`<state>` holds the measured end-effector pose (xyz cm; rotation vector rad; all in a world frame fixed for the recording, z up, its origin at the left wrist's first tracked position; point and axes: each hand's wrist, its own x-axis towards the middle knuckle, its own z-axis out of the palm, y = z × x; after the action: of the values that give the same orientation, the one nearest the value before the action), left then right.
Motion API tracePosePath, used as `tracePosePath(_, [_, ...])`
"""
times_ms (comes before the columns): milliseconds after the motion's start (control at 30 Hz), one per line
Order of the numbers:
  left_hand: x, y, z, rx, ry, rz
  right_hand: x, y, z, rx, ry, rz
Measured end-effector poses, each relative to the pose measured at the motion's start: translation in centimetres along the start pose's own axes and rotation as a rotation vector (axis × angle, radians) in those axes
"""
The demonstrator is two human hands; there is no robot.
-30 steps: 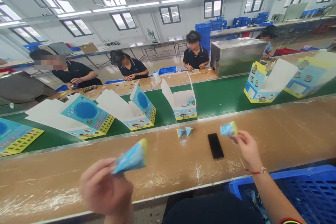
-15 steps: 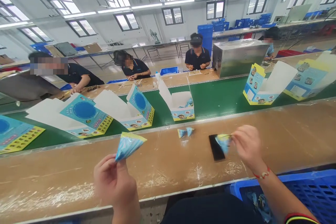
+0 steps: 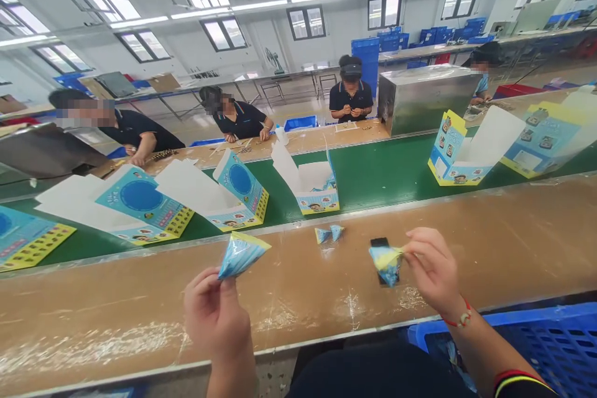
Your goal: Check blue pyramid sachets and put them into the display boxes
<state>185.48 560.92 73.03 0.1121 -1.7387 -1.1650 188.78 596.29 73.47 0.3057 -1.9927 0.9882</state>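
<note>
My left hand (image 3: 218, 314) pinches a corner of a blue triangular packet (image 3: 242, 255) with a yellow edge, raised above the brown tabletop. Between the thumb and fingers of my right hand (image 3: 433, 270) hangs a similar blue-and-yellow packet (image 3: 386, 263), held by its yellow end. Behind that packet, a flat black object (image 3: 379, 242) lies on the table, partly covered from view. Two small blue packets (image 3: 329, 234) rest side by side near the table's far edge, apart from both hands.
Open printed cartons (image 3: 319, 204) stand on the green conveyor belt (image 3: 368, 168); the middle one holds blue packets. At lower right is a blue crate (image 3: 527, 329) beside my right arm. Across the belt, several co-workers sit near a metal box (image 3: 426, 99).
My left hand has shifted right and slightly down with its packet. The right-hand packet has swung slightly left in front of the black object. Cartons on the belt have moved slightly left.
</note>
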Motion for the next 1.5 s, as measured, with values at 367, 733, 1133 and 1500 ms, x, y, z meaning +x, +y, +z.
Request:
tracePosePath(367, [-0.3, 2.6, 2.4, 0.052, 0.100, 0.013, -2.6, 3.3, -0.8, 0.061, -0.221, 0.071])
tracePosePath(733, [-2.9, 0.1, 4.6, 0.219, -0.020, 0.164, -6.0, 6.9, -1.7, 0.121, -0.257, 0.369])
tracePosePath(1133, [-9.3, 0.7, 9.9, 0.029, -0.570, 0.105, -5.4, 7.9, -3.1, 0.269, -0.425, 0.413])
tracePosePath(1500, [-14.8, 3.3, 12.6, -0.090, -0.858, -0.153, -6.1, 10.7, -4.9, 0.572, -0.541, 0.562])
